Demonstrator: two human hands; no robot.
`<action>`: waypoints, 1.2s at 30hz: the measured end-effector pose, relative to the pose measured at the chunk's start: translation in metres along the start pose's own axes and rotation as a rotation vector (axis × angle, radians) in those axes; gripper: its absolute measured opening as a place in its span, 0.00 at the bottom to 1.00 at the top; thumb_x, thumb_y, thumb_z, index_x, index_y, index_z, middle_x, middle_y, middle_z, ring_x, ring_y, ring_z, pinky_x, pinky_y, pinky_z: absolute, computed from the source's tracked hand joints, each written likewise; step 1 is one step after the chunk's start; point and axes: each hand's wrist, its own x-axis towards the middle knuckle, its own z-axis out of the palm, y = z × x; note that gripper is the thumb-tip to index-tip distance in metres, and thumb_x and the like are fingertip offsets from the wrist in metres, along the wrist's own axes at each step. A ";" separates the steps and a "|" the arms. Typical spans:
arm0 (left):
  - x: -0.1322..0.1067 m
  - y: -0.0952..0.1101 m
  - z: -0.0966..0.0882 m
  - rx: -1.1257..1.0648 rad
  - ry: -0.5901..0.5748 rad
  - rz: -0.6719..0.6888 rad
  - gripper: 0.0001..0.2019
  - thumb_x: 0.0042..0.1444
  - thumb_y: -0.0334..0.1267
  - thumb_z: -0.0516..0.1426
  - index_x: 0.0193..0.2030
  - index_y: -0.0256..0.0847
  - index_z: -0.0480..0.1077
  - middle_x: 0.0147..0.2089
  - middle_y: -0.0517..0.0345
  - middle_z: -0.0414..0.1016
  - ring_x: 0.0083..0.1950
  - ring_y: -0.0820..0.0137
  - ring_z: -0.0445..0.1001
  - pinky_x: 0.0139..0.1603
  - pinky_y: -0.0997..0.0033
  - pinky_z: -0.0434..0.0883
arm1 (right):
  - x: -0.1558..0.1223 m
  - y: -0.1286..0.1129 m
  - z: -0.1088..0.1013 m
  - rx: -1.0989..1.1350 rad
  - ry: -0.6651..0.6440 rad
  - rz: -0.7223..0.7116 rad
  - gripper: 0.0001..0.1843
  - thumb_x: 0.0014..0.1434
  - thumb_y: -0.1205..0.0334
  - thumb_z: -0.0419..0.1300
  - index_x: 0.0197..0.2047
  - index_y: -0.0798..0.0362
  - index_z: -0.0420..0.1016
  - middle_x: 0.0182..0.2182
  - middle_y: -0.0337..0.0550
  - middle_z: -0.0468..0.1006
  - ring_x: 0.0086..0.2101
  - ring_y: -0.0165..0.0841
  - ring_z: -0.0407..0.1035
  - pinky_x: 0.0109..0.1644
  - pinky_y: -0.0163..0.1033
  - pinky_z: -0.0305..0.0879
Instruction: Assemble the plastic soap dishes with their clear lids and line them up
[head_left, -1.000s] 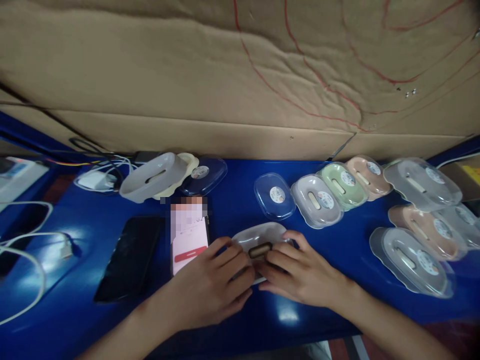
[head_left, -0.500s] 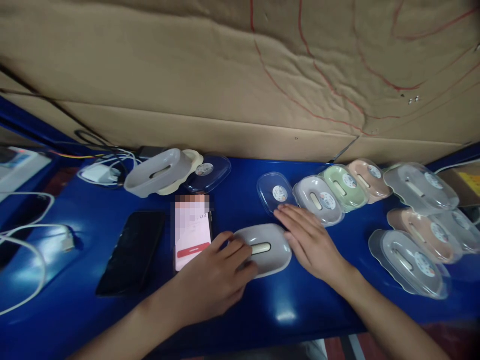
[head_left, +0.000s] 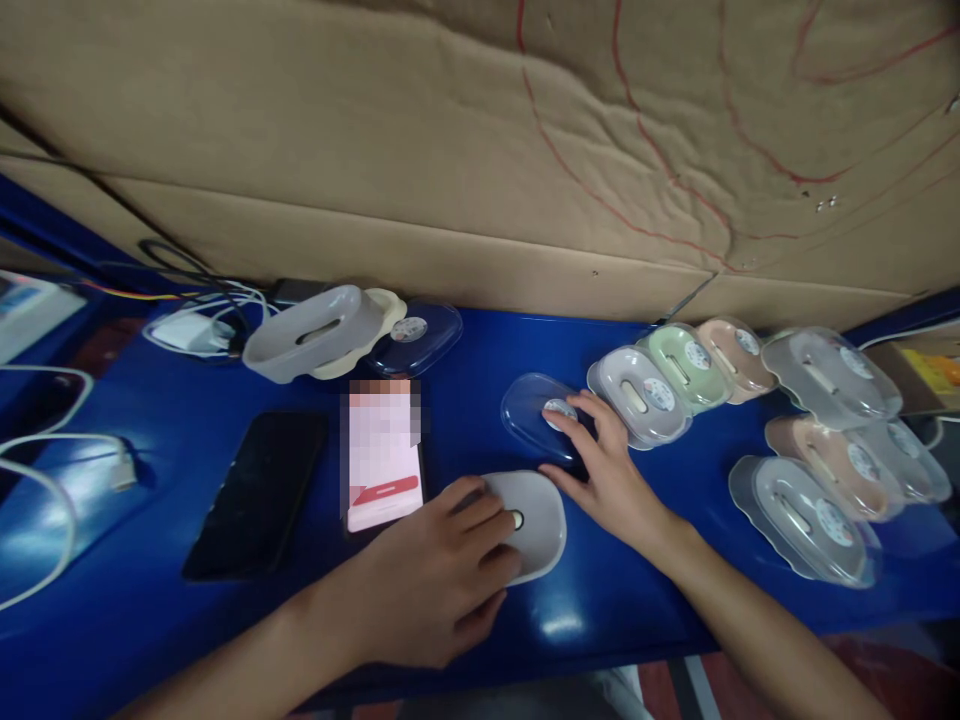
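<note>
My left hand [head_left: 435, 575] lies over the near left part of a grey oval soap dish [head_left: 536, 520] with a slot in its middle, fingers curled on it and holding it on the blue table [head_left: 187, 620]. My right hand [head_left: 604, 470] reaches past the dish and grips a clear plastic lid [head_left: 529, 415] with a round sticker, fingers on top and thumb at its near edge. The lid sits just behind the grey dish.
A lit phone [head_left: 381, 460] and a dark phone [head_left: 259, 495] lie left of my hands. Several lidded soap dishes [head_left: 645, 395] in grey, green and pink stretch to the right. More dishes [head_left: 319, 335], cables [head_left: 45, 470] and a cardboard wall [head_left: 450, 150] stand behind.
My right hand left the grey dish, moved back and right, and took hold of the clear lid. My left hand stayed on the dish, which shifted slightly toward me.
</note>
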 end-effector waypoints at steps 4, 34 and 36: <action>-0.001 -0.003 0.002 0.059 0.097 -0.030 0.09 0.64 0.41 0.62 0.50 0.44 0.76 0.56 0.52 0.80 0.60 0.55 0.75 0.73 0.45 0.62 | 0.002 0.003 -0.003 0.069 -0.007 -0.024 0.27 0.76 0.60 0.59 0.75 0.42 0.64 0.74 0.51 0.64 0.77 0.50 0.51 0.76 0.67 0.60; -0.001 -0.025 0.019 0.165 0.159 -0.306 0.36 0.75 0.55 0.54 0.79 0.32 0.56 0.78 0.25 0.59 0.77 0.38 0.65 0.66 0.38 0.76 | 0.001 -0.012 -0.011 0.103 -0.190 -0.401 0.25 0.75 0.67 0.54 0.72 0.50 0.68 0.75 0.47 0.65 0.79 0.42 0.43 0.82 0.64 0.45; -0.001 -0.026 0.020 0.173 0.154 -0.299 0.36 0.75 0.56 0.53 0.78 0.31 0.56 0.77 0.24 0.60 0.77 0.37 0.64 0.66 0.37 0.76 | 0.002 -0.012 -0.011 0.081 -0.172 -0.404 0.24 0.75 0.62 0.56 0.72 0.50 0.68 0.74 0.47 0.66 0.78 0.42 0.46 0.82 0.63 0.47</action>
